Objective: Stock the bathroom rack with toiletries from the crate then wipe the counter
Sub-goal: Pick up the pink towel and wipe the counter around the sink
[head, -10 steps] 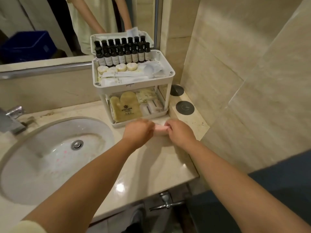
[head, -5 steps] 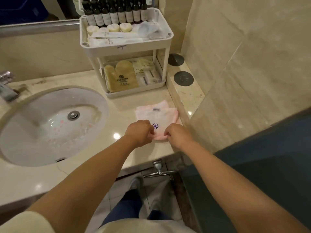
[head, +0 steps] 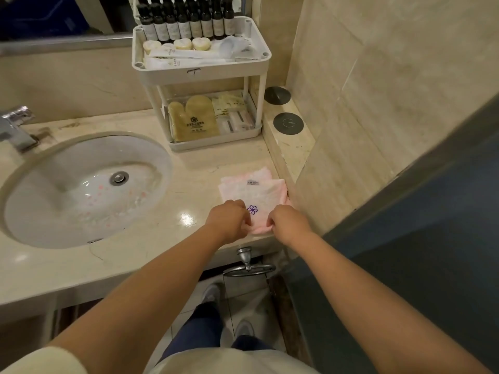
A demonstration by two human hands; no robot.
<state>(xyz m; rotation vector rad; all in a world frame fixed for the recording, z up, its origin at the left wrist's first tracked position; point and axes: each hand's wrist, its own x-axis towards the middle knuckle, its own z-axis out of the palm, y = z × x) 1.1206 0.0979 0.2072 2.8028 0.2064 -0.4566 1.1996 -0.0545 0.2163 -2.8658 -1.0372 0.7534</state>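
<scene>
A folded pink cloth point(head: 252, 191) with a purple flower mark lies flat on the beige counter point(head: 199, 171), close to the right wall. My left hand point(head: 229, 220) pinches its near left corner and my right hand point(head: 287, 225) pinches its near right corner, at the counter's front edge. Behind it stands the white two-tier rack point(head: 201, 68). Its top shelf holds several dark bottles point(head: 186, 21), round soaps and white sachets. Its bottom shelf holds a tan bath mitt point(head: 193, 120) and small packets.
A round white sink point(head: 81, 190) fills the counter's left side, with a chrome tap point(head: 16, 125) behind it. Two dark round discs point(head: 287, 123) sit on a raised ledge at the right. A chrome towel ring point(head: 247, 265) hangs below the counter edge. My feet show on the floor.
Both hands drew the pink cloth from just in front of the rack toward the counter's front edge, where it now lies spread flat. The view tilted downward.
</scene>
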